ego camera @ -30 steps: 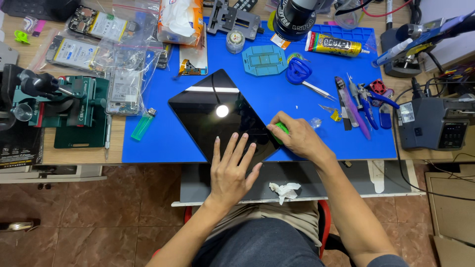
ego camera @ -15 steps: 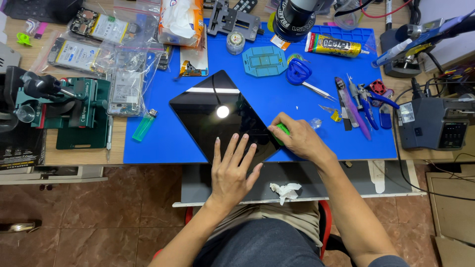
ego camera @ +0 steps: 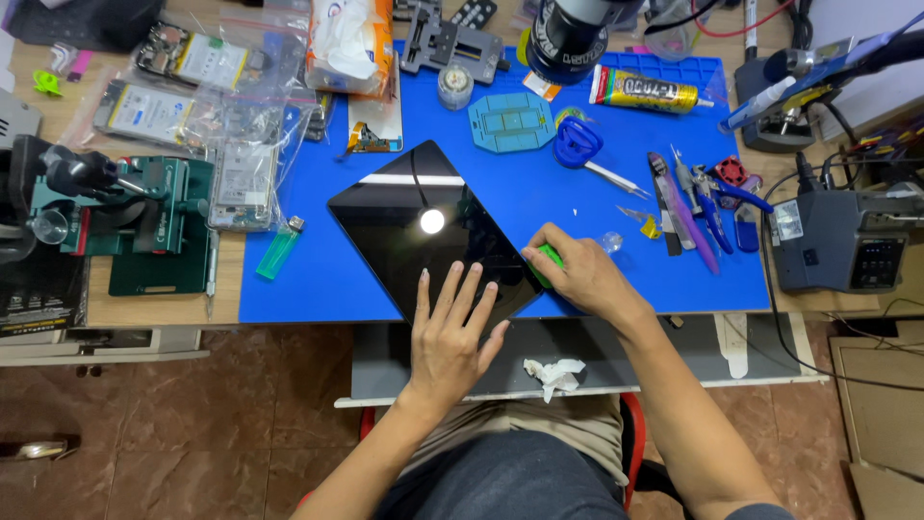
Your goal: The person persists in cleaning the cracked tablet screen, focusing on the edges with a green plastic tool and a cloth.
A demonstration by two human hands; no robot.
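A black tablet lies screen-up and turned at an angle on the blue work mat; a lamp reflects as a bright spot on its glass. My left hand rests flat with fingers spread on the tablet's near corner. My right hand is closed around a small green tool and presses it against the tablet's right edge.
A green lighter lies left of the tablet. Behind it are a blue suction cup, a yellow glue tube, a teal jig and tweezers and pliers. A green fixture stands left, a soldering station right. Crumpled tissue lies on the shelf.
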